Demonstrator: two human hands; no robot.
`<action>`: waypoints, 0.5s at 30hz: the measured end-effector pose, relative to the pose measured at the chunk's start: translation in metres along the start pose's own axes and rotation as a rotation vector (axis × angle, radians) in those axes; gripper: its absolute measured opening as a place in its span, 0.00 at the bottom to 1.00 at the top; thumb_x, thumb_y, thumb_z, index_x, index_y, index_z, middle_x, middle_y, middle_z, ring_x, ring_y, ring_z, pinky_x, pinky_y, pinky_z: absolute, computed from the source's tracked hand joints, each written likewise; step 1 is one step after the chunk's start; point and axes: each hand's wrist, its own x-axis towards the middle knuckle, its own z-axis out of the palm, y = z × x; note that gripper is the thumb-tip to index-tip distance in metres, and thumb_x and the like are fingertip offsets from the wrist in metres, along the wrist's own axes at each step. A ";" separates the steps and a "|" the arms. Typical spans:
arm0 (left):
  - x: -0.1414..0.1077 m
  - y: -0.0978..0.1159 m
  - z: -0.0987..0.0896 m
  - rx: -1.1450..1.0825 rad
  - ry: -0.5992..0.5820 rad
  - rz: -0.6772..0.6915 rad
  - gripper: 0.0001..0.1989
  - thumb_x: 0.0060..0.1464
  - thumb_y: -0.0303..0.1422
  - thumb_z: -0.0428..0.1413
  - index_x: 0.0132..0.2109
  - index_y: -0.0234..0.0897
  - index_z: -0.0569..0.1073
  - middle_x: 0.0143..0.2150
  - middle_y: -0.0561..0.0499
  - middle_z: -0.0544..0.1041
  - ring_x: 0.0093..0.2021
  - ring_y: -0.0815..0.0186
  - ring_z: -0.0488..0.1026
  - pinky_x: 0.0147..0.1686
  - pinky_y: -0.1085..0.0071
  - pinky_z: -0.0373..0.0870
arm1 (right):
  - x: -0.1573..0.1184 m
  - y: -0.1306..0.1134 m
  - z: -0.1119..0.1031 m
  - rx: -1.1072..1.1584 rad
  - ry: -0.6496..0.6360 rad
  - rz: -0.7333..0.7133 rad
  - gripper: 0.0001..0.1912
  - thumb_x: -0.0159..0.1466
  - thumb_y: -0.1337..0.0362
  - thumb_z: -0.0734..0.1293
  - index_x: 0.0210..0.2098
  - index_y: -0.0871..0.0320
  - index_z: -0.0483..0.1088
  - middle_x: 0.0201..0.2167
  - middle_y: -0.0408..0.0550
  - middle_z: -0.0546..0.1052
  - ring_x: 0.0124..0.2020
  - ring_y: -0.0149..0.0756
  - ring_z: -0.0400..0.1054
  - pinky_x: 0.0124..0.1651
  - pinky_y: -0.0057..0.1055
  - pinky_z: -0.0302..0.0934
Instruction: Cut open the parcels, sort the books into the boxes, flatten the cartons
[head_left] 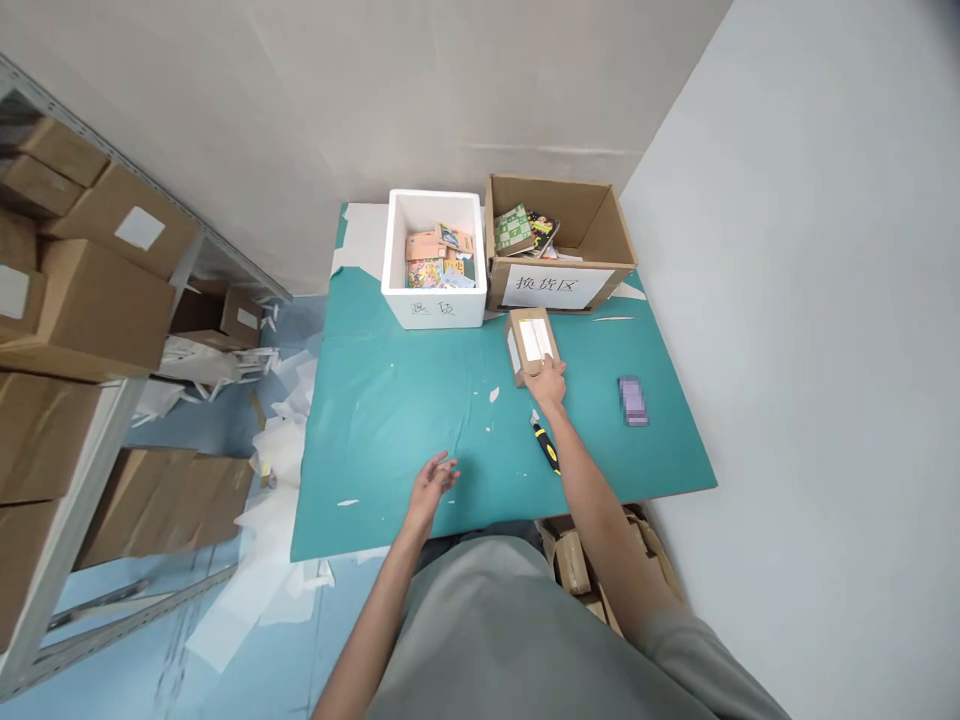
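on the teal worktop (pixel 390 400), the right hand (pixel 546 383) grips a small carton (pixel 535 345)

right in front of the cardboard box (pixel 604 287), the small carton rests on the worktop with a white label facing up. the right hand has its thumb and fingers closed around the carton's near end. the left hand (pixel 435 480) is held apart from everything, open, fingers loosely bent and nothing in it, above the near part of the worktop.

for sound handling, a firm hold on the carton's sides seems better than one on the label, so the paper does not crease or slide under the fingers. the left hand would do well to brace the free left side if the carton is turned. the black and yellow cutter (pixel 547 447) lies beside the right forearm; it seems wise to keep that wrist clear of its tip.

several things are hard to make out. the right palm hides the carton's near end, and its far side faces away, so whether it touches the cardboard box is unclear. the label's print is too small to read, and i cannot tell if the cutter's blade is out. the purple object (pixel 634 401) is blurred into blocks. the white foam box (pixel 400 315) holds overlapping booklets, partly covered by one another. below the near edge, the forearm and worktop cut off a box of packages (pixel 572 562).
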 end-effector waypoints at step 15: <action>0.021 -0.046 -0.115 0.316 -0.024 0.114 0.51 0.45 0.24 0.68 0.76 0.40 0.62 0.80 0.33 0.56 0.76 0.36 0.59 0.68 0.43 0.67 | -0.205 0.087 0.060 0.056 -0.428 -0.520 0.58 0.62 0.64 0.74 0.82 0.46 0.41 0.83 0.53 0.37 0.57 0.50 0.76 0.54 0.40 0.75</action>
